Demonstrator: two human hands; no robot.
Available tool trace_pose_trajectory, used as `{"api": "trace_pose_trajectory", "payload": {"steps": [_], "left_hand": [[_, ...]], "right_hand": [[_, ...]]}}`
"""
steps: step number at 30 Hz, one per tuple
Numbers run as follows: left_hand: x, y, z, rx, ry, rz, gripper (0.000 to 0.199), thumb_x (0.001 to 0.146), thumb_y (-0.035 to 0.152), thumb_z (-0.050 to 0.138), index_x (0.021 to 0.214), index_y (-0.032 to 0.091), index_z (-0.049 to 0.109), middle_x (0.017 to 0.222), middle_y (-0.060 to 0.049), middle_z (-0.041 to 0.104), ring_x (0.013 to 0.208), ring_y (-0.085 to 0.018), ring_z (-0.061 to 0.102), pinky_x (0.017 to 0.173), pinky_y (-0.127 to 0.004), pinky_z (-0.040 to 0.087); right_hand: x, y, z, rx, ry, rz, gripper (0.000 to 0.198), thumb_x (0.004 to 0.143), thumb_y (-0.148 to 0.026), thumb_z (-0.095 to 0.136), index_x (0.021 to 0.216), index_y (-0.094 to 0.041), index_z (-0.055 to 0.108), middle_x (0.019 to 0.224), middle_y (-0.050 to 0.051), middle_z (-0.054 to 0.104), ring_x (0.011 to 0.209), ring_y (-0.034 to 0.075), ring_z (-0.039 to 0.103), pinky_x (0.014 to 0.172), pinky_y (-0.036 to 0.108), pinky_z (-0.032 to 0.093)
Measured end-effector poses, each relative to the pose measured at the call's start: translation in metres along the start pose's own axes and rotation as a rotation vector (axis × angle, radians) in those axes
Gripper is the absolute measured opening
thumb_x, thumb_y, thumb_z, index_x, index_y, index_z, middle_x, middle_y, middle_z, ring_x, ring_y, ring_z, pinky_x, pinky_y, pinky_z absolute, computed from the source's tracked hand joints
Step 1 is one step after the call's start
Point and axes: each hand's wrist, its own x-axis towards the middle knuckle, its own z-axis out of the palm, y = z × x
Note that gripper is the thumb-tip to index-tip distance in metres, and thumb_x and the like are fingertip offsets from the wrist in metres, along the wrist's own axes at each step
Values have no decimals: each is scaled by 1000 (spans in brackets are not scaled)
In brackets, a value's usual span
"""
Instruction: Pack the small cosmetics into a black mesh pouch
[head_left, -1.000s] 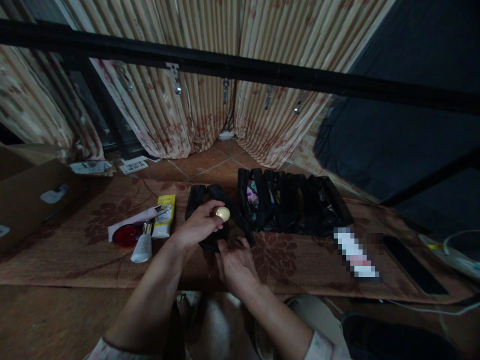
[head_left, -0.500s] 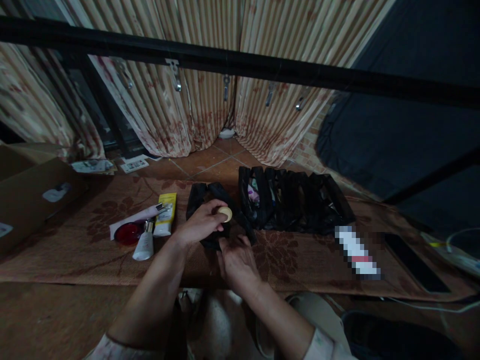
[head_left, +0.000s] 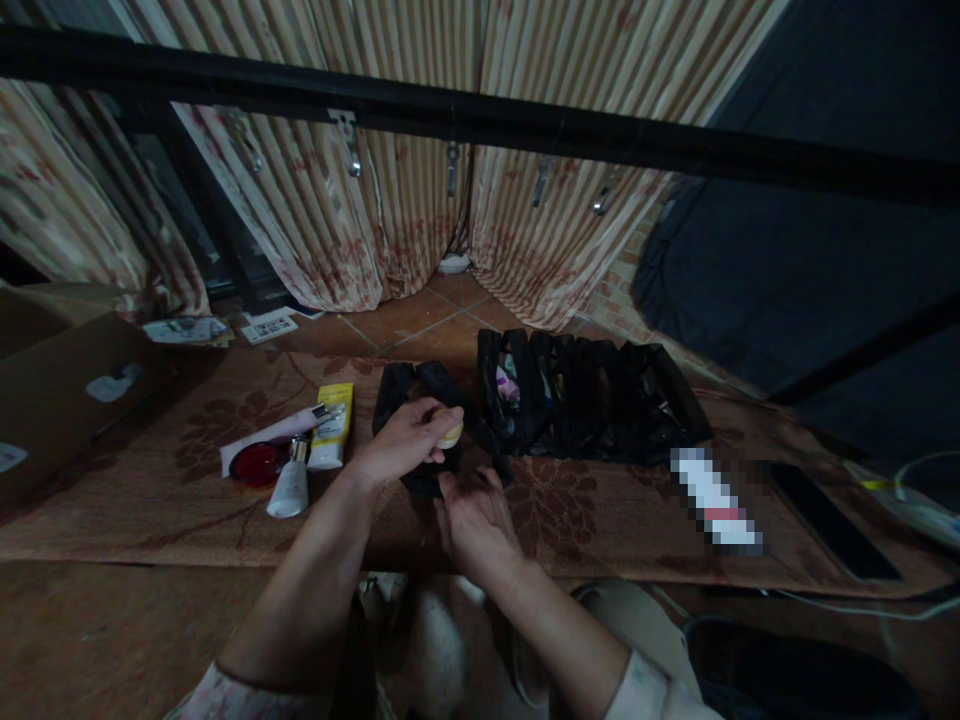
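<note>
Between the thumb and fingers of my left hand (head_left: 405,440) is a small round pale-yellow container (head_left: 452,436), tilted over a black mesh bag (head_left: 393,388). My right hand (head_left: 480,515) is closed on the near side of that bag; its fingertips are partly hidden in the dark fabric. Left of the bag lie a yellow-and-white tube (head_left: 332,428), a long pale pink tube (head_left: 270,436), a round red container (head_left: 256,465) and a small white tube with a shiny cap (head_left: 289,490).
To the right sits a row of black mesh pouches (head_left: 585,400) with small items inside. Beyond them lie a blurred-out white item (head_left: 716,505) and a dark phone (head_left: 832,520). A cardboard box (head_left: 82,390) stands at left. A black bar with hooks (head_left: 480,110) crosses above.
My left hand has tipped the round container, so its flat face is turned more downward and my fingers cover more of it. My right hand stays on the bag.
</note>
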Motion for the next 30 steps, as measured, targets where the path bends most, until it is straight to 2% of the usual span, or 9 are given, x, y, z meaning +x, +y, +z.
{"api": "trace_pose_trajectory", "payload": {"steps": [10,30], "left_hand": [[1,-2,0,3,-10,74,37,75,51,60,79,14,58,68,3,51,53,-7,48,49,-19,44],[1,0,0,18,-13,65,36,75,49,58,80,14,58,68,2,51,53,-6,48,47,-18,44]], "right_hand": [[-1,0,0,-10,13,-1,16,87,-17,47,99,-16,59,88,8,68,84,21,59,92,34,30],[-1,1,1,3,3,2,14,88,-17,46,97,-17,58,86,7,67,85,20,58,92,34,30]]}}
